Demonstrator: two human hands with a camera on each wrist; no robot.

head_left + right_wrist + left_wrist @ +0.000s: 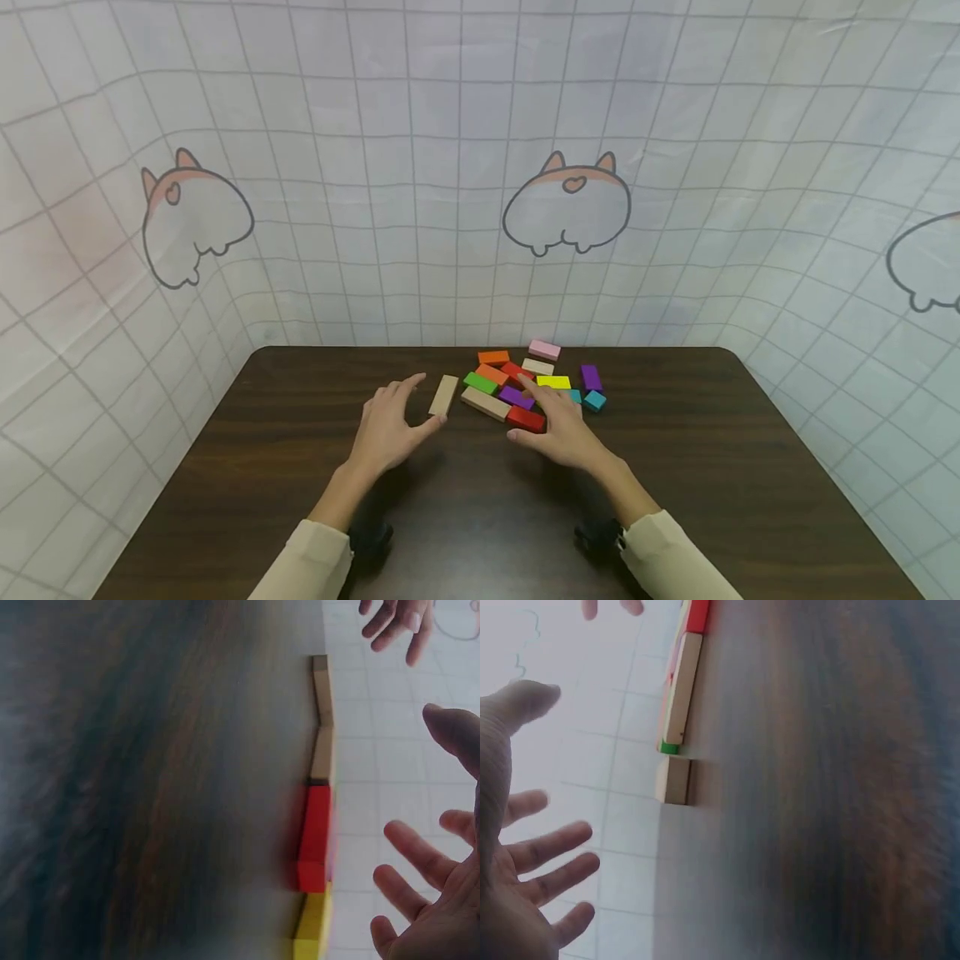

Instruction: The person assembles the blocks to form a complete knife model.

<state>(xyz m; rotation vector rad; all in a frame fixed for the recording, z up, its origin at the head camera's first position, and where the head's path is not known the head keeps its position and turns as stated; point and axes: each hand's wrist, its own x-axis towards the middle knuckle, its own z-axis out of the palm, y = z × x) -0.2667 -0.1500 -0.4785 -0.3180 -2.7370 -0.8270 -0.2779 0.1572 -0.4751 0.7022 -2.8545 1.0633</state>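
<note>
My left hand [388, 425] hovers with spread fingers just left of a lone tan block [444, 395], holding nothing. Over the right side of a group of coloured blocks is my right hand [564, 427], its fingers apart and empty, partly covering some of them. A red block [527, 419] lies by its thumb, beside a long tan block [485, 404], a purple block [517, 397] and a green block [480, 383]. In the left wrist view, the lone tan block [675, 780] stands apart from the fingers; in the right wrist view, the red block [314, 832] does too.
Farther back lie orange blocks [493, 357], a pink block [544, 349] and a yellow block [553, 382]. A purple block [591, 377] and a teal block [595, 401] are at the group's right. A curtain [450, 250] with a grid pattern surrounds the dark table [247, 467].
</note>
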